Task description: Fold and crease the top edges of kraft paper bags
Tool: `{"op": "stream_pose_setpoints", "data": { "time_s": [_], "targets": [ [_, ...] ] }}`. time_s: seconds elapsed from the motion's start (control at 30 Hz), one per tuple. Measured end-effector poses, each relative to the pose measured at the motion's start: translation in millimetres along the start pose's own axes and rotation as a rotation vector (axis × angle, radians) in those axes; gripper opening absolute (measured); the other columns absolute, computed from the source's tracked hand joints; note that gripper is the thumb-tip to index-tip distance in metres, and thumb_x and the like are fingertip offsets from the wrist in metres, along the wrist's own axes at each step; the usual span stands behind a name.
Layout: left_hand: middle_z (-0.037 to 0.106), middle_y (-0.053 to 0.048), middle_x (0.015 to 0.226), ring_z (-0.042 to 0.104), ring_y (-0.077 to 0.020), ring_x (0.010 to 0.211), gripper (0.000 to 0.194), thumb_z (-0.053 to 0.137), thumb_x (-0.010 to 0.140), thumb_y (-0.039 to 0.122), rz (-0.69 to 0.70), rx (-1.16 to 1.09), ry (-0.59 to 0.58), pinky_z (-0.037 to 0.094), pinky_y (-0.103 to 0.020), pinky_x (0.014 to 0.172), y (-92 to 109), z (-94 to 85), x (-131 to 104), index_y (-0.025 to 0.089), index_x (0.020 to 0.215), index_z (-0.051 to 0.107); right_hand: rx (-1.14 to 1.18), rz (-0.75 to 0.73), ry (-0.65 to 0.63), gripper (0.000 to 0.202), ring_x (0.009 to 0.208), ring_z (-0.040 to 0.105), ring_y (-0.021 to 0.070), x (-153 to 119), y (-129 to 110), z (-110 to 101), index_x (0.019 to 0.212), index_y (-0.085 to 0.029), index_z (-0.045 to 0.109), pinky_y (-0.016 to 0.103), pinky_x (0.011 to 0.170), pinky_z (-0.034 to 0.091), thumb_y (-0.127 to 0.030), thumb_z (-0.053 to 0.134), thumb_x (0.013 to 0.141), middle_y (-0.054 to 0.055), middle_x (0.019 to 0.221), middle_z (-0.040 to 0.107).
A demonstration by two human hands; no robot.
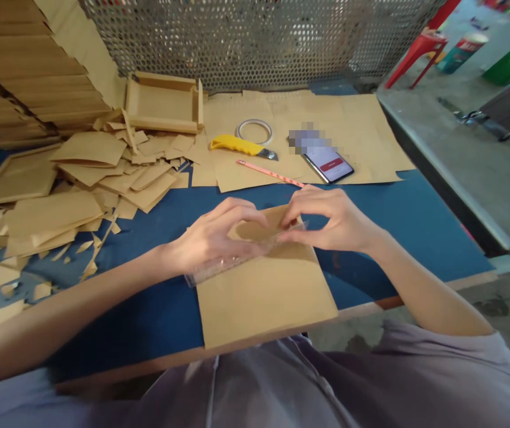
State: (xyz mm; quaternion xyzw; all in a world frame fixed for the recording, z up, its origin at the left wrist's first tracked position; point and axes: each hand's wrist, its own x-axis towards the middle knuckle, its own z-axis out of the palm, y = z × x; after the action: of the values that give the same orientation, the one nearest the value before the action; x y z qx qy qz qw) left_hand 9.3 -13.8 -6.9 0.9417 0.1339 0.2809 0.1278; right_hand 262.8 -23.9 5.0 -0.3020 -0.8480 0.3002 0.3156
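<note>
A sheet of brown cardboard [264, 297] lies in front of me at the table's near edge. Across it, at a slant, is a clear plastic ruler [219, 268]. My left hand [217, 235] grips the ruler, its fingers curled and the thumb stretched along the strip. Around the ruler's far right part, my right hand [333, 220] is closed in a pinch between thumb and fingers. The fingertips of both hands come close together over the upper part of the cardboard. Exactly what lies under the right fingertips is partly hidden.
Behind the hands lie a yellow utility knife [237, 144], a tape roll [255, 122], a pink pencil [268, 172] and a phone [329, 163]. Cardboard scraps [72, 208] cover the left side, near a shallow cardboard tray [163, 126] and stacked cardboard [23, 65]. A perforated metal panel [255, 44] closes the back.
</note>
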Motion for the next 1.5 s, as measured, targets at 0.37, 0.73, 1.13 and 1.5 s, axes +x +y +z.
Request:
{"op": "stream_pose_setpoints", "data": {
  "time_s": [0.37,0.73,1.13,1.5],
  "targets": [
    [0.059,-0.012,0.137,0.055,-0.0216,0.128,0.033,0.048,0.098,0.020,-0.264,-0.082,-0.058,0.049,-0.040,0.108,-18.7,14.7,-20.2,0.017,0.131,0.056,0.025,0.325,-0.198,0.022,0.063,0.057,0.0131,-1.6,6.4,-34.5,0.079,-0.019,0.068,0.027,0.058,0.044,-0.040,0.066,0.086,0.001,0.071,0.065],
    [0.063,-0.012,0.131,0.056,-0.0241,0.127,0.030,0.043,0.100,0.017,-0.137,0.267,-0.106,0.052,-0.040,0.105,-2.3,15.3,-35.4,0.010,0.123,0.062,-0.238,0.378,-0.125,0.032,0.049,0.044,0.0109,14.7,1.0,24.5,0.119,-0.015,0.053,0.025,0.053,0.033,-0.020,0.053,0.088,-0.008,0.054,0.044],
    [0.061,-0.010,0.134,0.053,-0.0224,0.129,0.033,0.044,0.099,0.015,-0.123,0.266,-0.084,0.051,-0.039,0.107,-2.7,18.3,-38.4,0.013,0.128,0.059,-0.190,0.506,0.083,0.015,0.040,0.031,0.0092,-4.6,19.6,8.5,0.093,-0.022,0.046,0.026,0.048,0.028,-0.023,0.058,0.084,-0.012,0.045,0.036],
    [0.060,-0.010,0.136,0.053,-0.0227,0.130,0.034,0.043,0.099,0.015,-0.127,0.255,-0.119,0.049,-0.040,0.108,-2.6,15.4,-39.0,0.013,0.129,0.058,-0.042,0.626,0.150,0.020,0.040,0.035,0.0091,-18.6,32.4,-0.8,0.095,-0.023,0.047,0.023,0.045,0.026,-0.027,0.062,0.084,-0.010,0.047,0.046]
  ]
}}
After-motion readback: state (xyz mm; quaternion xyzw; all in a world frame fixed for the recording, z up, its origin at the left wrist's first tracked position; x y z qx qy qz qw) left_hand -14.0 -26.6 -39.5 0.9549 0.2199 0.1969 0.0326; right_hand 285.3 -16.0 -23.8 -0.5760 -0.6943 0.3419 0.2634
